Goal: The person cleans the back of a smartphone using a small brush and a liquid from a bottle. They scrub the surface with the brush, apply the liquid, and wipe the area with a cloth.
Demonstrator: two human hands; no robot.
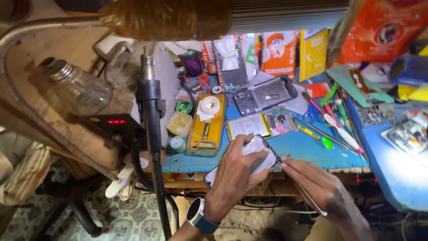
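My left hand (235,176) grips an opened phone (260,151) with a silvery back, holding it over the front edge of the blue work mat (307,149). A watch (198,215) sits on that wrist. My right hand (318,185) pinches thin metal tweezers (307,198), whose tip touches the phone's right edge. Just beyond the phone lies a phone battery with a yellow end (249,126).
A yellow phone case holding a tape roll (207,122) lies left of the mat. A second opened phone (265,94), screwdrivers and brushes (339,129), packets and parts crowd the back. A hot-air wand on a stand (151,116) and a glass jar (82,89) stand at left.
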